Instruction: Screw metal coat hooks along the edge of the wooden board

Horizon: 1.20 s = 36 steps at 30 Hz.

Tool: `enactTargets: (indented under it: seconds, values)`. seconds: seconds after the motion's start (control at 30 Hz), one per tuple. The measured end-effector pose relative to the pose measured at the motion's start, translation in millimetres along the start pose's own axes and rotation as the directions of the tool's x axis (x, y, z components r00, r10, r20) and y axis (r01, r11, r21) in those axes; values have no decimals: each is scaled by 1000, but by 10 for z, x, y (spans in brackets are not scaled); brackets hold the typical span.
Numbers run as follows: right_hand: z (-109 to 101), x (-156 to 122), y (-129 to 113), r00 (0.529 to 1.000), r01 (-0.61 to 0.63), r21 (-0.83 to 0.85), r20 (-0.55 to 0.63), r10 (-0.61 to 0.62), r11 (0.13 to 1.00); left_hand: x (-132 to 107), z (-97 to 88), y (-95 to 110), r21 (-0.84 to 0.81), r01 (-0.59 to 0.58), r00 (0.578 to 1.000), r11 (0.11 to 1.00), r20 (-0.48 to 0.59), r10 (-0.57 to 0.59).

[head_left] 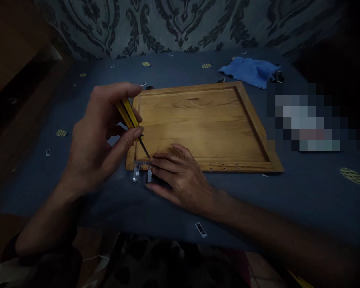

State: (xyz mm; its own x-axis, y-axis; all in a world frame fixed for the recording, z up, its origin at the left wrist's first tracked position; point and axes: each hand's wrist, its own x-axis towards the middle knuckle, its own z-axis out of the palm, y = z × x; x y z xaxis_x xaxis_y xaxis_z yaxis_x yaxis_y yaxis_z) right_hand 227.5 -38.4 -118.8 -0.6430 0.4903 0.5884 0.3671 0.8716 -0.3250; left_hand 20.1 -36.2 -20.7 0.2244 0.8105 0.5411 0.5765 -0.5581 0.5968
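My left hand (93, 136) is closed around the yellow-and-black handle of a screwdriver (128, 116). Its thin shaft slants down to the right, with the tip at a metal hinge (141, 163) on the near left corner of a framed wooden panel (192, 124). Against that same hinge, my right hand (183, 178) has its fingertips and thumb gathered, gripping its right side by the panel's edge. Those fingers partly hide the hinge and the screwdriver's tip; whether a screw sits there I cannot see.
Beneath the panel is a dark blue patterned cloth (87, 96). A crumpled blue rag (249, 71) lies beyond the panel's far right corner, with a small dark object beside it. Several small holes dot the panel's near edge. A pixelated patch covers the right side.
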Motion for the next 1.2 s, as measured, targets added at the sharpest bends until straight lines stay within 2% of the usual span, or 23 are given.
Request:
enactTargets:
  seconds: [1.2]
  values:
    - [2,-2,5,1000,-14,6,8,14,1000,-43,4,-8,0,-9,995,1000,103,9]
